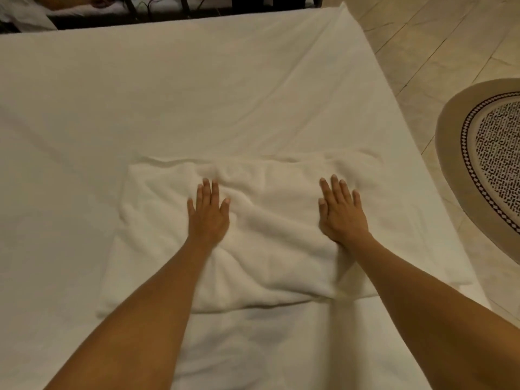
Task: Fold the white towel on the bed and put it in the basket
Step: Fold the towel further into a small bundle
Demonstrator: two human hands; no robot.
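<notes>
Two hands, the left hand [208, 212] and right hand [342, 213], lie flat with fingers spread, gripping nothing, on one folded white towel [267, 235] atop one bed [168, 94].

You see a bed [168, 94] under a creased white sheet filling most of the view. Dark frame bars [183, 7] run along its far edge. Right: pale tiled floor [422, 38] and an oval patterned rug [484, 164]. Lighting warm, dim.

The bed [168, 94] carries 1 white towel [270, 243], folded flat, spreading under and beyond the fingers [209, 190] of both hands.
</notes>
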